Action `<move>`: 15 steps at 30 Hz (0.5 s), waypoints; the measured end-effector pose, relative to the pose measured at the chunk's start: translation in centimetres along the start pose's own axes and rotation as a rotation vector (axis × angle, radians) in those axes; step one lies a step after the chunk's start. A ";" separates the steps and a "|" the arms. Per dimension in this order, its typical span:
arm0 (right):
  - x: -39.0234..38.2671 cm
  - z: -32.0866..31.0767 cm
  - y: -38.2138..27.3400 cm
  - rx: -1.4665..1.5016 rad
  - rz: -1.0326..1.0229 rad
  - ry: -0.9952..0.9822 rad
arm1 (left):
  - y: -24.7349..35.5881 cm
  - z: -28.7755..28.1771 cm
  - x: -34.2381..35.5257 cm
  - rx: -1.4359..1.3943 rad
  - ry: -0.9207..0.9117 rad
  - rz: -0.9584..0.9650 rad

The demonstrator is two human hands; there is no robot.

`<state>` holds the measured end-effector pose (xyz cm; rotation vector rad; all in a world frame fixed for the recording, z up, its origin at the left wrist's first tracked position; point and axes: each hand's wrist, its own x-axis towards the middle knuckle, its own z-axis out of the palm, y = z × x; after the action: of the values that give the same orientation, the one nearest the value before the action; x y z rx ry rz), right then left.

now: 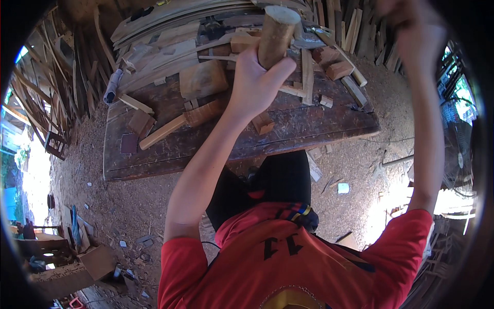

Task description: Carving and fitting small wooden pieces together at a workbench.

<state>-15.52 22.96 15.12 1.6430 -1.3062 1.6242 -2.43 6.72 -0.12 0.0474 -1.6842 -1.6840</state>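
My left hand grips a short round wooden cylinder held upright over the workbench, fingers wrapped round it. My right hand is raised at the upper right, smeared by motion; whether it holds anything cannot be made out. On the worn dark bench near my left hand lie a square wooden block, a long light wood bar, small offcuts and a narrow wooden frame piece. A small dark red square rests at the left front of the bench.
Long boards lie along the bench's back, beside a pale roll on the left. Timber strips lean at left and right. Cardboard boxes sit at lower left. Wood scraps are scattered on the dirt floor.
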 end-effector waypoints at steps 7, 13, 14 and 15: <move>-4.3 -4.8 6.1 -0.673 0.105 -0.516 | -0.1 0.4 0.2 -0.016 -0.044 0.057; -10.3 -2.2 8.1 -0.865 0.556 -0.596 | 0.3 -1.7 0.5 0.017 -0.199 -0.031; -11.3 -2.1 8.9 -0.860 0.557 -0.600 | 0.4 -2.0 0.5 0.089 -0.248 -0.064; -12.3 -2.0 9.8 -0.822 0.488 -0.630 | 0.6 -2.0 0.4 0.091 -0.244 -0.069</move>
<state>-22.93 24.03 1.16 1.3669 -2.4127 0.5443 -1.40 4.87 0.33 -0.0599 -1.9597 -1.7183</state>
